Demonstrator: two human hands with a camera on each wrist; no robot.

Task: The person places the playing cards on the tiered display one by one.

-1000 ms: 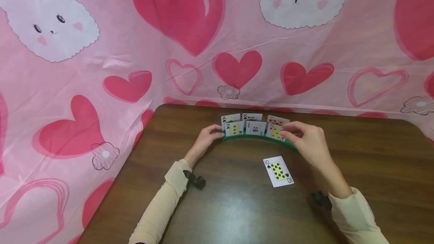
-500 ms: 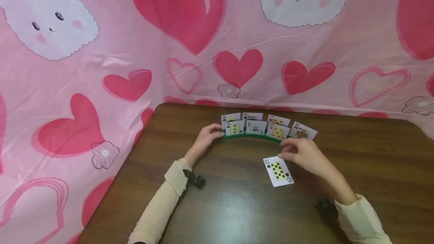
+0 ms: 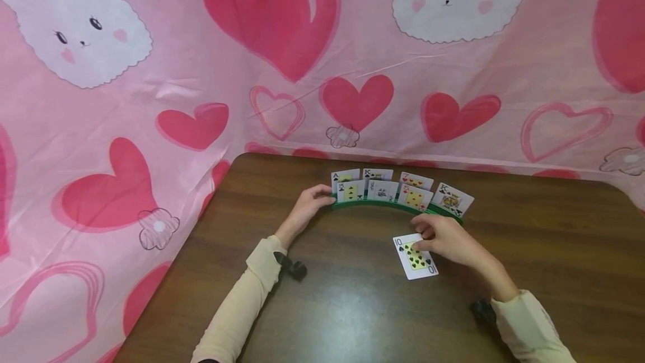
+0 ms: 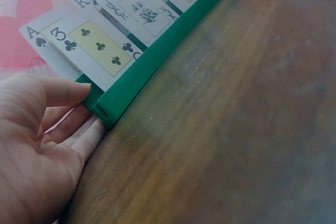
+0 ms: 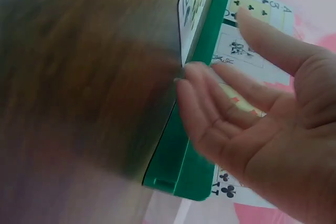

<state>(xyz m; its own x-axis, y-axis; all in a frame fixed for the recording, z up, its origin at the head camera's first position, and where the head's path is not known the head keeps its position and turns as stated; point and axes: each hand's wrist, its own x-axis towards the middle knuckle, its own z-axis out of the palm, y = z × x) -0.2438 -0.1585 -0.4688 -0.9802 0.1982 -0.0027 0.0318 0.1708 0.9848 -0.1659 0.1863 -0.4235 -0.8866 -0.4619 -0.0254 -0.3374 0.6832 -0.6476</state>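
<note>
A curved green card holder (image 3: 378,203) stands on the table with two staggered rows of playing cards upright in it. At its left end my left hand (image 3: 308,206) pinches the rail between thumb and fingers, as the left wrist view shows. A three of clubs (image 4: 100,45), a joker (image 3: 381,190) and a five of diamonds (image 3: 415,197) form the front row. To the right is a king of clubs (image 3: 452,199). My right hand (image 3: 445,238) hovers at the ten of spades (image 3: 416,265) in front of the holder, thumb over the card and apart from the fingers.
Behind the front row stand an ace (image 3: 345,175), a king (image 3: 378,174) and a seven of hearts (image 3: 417,181). The brown wooden table (image 3: 327,307) reaches a pink heart-patterned curtain (image 3: 302,111). Black wrist cameras sit at both cuffs.
My right hand has left the rack's right end, where the king of clubs now stands uncovered, and moved down and nearer to the ten of spades. The left hand stays at the rail.
</note>
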